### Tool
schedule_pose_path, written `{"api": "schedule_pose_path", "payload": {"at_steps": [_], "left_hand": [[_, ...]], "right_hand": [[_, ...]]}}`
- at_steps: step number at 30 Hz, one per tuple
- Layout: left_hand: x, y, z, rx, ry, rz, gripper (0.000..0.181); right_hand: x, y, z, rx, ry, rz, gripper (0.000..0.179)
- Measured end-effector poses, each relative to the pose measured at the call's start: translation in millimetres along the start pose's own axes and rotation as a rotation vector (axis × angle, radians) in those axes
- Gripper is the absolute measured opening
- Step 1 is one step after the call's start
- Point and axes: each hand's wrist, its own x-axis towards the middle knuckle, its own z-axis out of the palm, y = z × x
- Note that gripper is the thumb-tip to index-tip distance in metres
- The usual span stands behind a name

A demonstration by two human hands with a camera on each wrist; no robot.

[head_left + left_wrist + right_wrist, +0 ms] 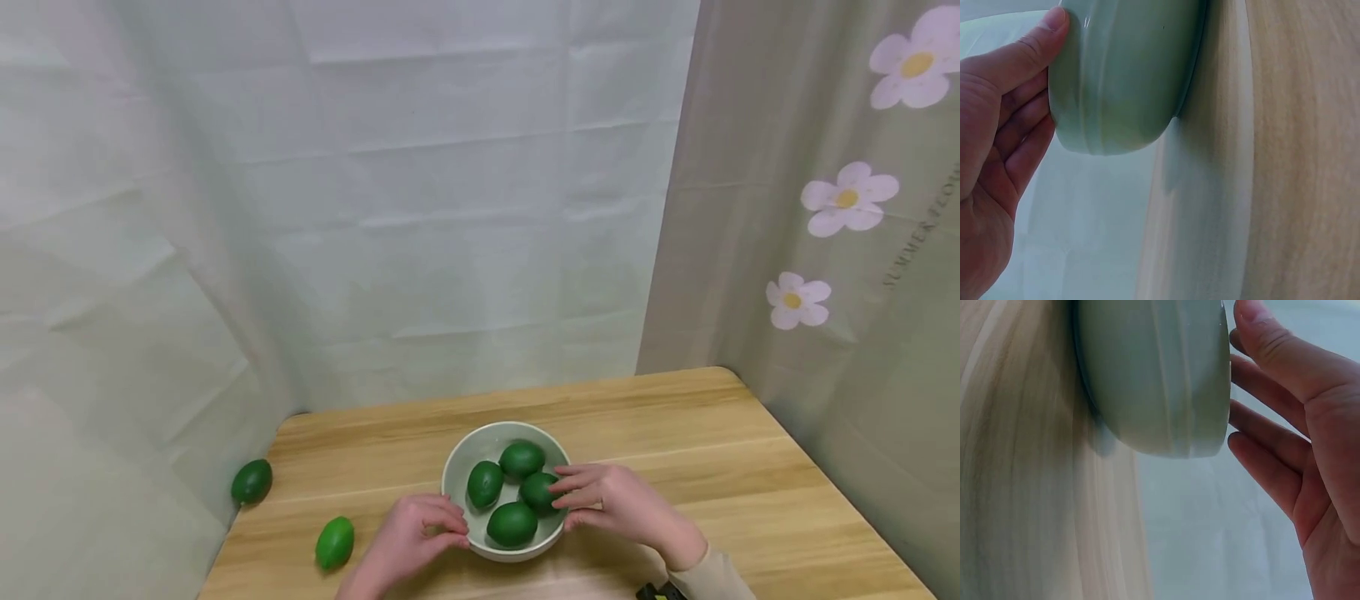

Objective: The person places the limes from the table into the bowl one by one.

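Observation:
A pale green bowl point(504, 553) stands on the wooden table with several dark green limes point(512, 524) inside. At its left rim my left hand point(415, 533) pinches the edge; the left wrist view has the thumb and fingers against the bowl's side point(1125, 75). My right hand point(618, 504) is at the right rim, fingers extended over the edge near a lime point(538, 493). In the right wrist view its thumb stands slightly off the bowl point(1160, 375), and the fingertips are at the rim.
A brighter green lime point(334, 543) lies on the table point(675, 433) left of my left hand. Another dark lime point(252, 482) sits at the table's left edge. A small black object point(660, 592) is by my right wrist. Pale curtains point(480, 208) hang around the table.

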Motion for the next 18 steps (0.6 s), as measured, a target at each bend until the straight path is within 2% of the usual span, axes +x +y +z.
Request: {"api": "schedule_pose_path", "payload": {"at_steps": [5,10,18], "left_hand": [[-1.2,1.9,0.3,-0.027,0.002,-0.01,0.011],[-0.8,1.4,0.3,-0.033,0.009,-0.016,0.011],[-1.4,1.4,-1.8,-0.045,-0.001,-0.03,0.011]], "right_hand": [[-1.5,2.4,0.7,0.023,0.001,-0.04,0.018],[1.2,4.6,-0.2,0.059,0.002,-0.067,0.016],[1.9,4.1,4.8,0.104,0.019,-0.011,0.014]]}}
